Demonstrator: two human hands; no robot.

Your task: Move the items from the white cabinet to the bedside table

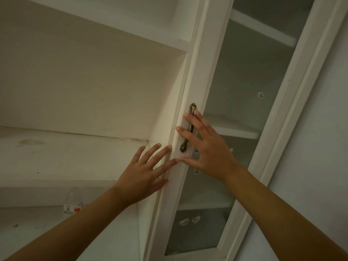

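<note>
The white cabinet (94, 87) fills the view, with open shelves on the left and a glass-panelled door (205, 53) on the right. A bronze handle (188, 129) runs down the door's frame. My right hand (207, 147) lies flat over that handle with straight, spread fingers. My left hand (145, 172) reaches up with straight fingers, its fingertips touching the door's left edge. A clear plastic bottle (73, 204) with a red and white label stands on the lower shelf, partly hidden behind my left forearm.
The shelf (56, 157) level with my hands shows only stains. Behind the glass (235, 91) are more shelves and a few small stickers. A pale wall (320, 147) lies to the right of the cabinet.
</note>
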